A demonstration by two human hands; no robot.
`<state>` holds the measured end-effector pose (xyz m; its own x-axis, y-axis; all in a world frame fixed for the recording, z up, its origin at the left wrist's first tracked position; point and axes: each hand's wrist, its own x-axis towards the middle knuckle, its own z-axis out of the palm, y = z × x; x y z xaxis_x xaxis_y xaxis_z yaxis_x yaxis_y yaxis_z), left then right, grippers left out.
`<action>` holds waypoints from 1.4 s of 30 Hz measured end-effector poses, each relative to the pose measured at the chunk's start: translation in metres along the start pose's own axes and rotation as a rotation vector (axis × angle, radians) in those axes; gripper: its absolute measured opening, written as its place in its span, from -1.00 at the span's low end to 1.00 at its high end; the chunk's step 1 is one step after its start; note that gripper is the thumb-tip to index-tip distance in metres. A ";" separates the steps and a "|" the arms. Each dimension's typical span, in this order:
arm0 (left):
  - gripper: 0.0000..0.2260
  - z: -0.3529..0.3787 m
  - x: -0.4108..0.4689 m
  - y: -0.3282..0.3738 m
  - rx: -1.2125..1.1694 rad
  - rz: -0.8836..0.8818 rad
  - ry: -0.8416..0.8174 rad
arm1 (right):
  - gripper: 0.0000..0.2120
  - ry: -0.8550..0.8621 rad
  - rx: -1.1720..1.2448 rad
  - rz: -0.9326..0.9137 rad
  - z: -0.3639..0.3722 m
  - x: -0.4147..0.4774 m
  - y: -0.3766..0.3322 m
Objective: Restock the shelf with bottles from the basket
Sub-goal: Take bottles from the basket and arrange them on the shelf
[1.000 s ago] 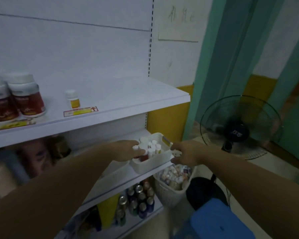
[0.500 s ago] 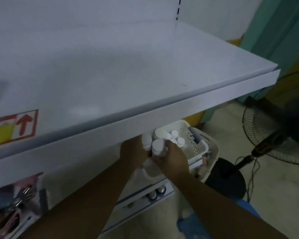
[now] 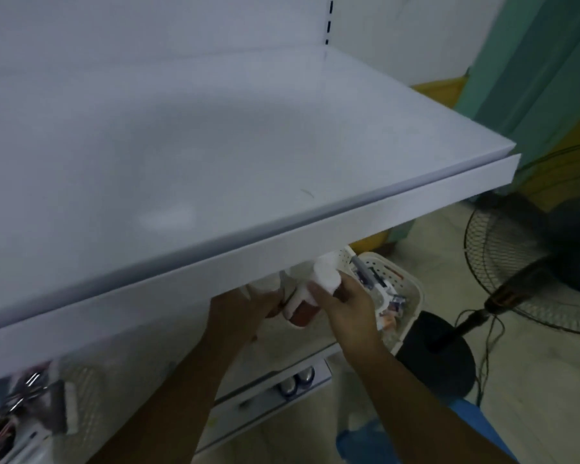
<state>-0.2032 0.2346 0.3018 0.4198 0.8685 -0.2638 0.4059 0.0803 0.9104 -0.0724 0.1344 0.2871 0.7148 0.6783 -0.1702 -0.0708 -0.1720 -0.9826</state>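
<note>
Right hand (image 3: 345,306) gripping a white-capped bottle (image 3: 327,276) just below the front edge of the white shelf (image 3: 349,229), left hand (image 3: 245,313) close beside it (its grip cannot be told, fingers blurred), perforated basket (image 3: 397,273) just right of both

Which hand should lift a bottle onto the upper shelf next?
Probably the right. The right hand grips a white-capped bottle nearest the upper shelf front edge. The left hand is tucked beneath that edge, its grip unclear.

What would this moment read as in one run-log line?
stage: pickup | right hand: grips white-capped bottle | left hand: beside brown bottle, grip unclear | basket: right of hands, below shelf
</note>
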 end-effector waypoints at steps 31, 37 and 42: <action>-0.65 -0.064 -0.343 0.099 -0.677 0.358 0.299 | -0.51 -0.919 0.378 -0.158 -0.030 -0.234 -0.162; -0.58 -0.136 -0.339 0.075 -0.689 0.389 0.402 | -0.67 -0.955 0.310 -0.184 0.035 -0.264 -0.178; -0.66 -0.203 -0.336 0.065 -0.687 0.407 0.533 | -0.72 -0.902 0.211 -0.236 0.102 -0.293 -0.202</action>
<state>-0.4825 0.0471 0.5138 -0.0696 0.9878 0.1394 -0.3253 -0.1546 0.9329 -0.3379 0.0432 0.5276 -0.0727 0.9892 0.1269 -0.1808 0.1121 -0.9771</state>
